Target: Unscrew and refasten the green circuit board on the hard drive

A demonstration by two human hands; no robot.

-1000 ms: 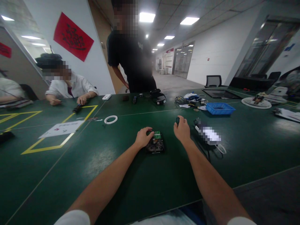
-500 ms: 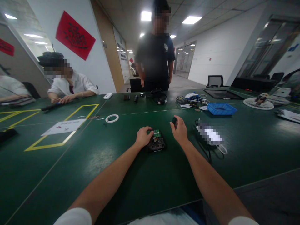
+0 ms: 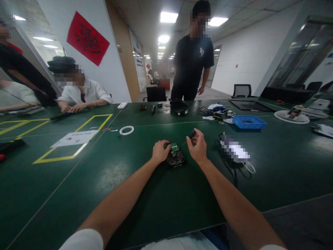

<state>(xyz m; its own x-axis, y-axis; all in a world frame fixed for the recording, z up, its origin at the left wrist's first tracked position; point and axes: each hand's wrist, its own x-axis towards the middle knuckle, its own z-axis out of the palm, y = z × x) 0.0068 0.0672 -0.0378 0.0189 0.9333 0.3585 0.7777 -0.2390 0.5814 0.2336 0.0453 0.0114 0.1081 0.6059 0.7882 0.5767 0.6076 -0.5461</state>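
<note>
A black hard drive [image 3: 176,158] with a green circuit board [image 3: 175,147] on its far part lies flat on the green table. My left hand [image 3: 160,152] holds the drive by its left edge, thumb near the board and fingers curled. Just right of the drive, my right hand [image 3: 197,147] is closed around the dark handle of a small screwdriver [image 3: 193,133]. Its thin shaft points left and down toward the board, and the tip appears apart from it. My right palm hides part of the grip.
A phone-like device [image 3: 235,149] with a bright, blurred screen and cables lies to the right. Behind it stands a blue tray [image 3: 249,122]. A white ring [image 3: 127,130] and a paper sheet [image 3: 74,138] lie left. A person in black [image 3: 192,69] stands opposite.
The screwdriver in my right hand has tilted so its shaft now shows, pointing toward the drive. My left hand stays on the drive. The standing person has shifted right; another appears at far left.
</note>
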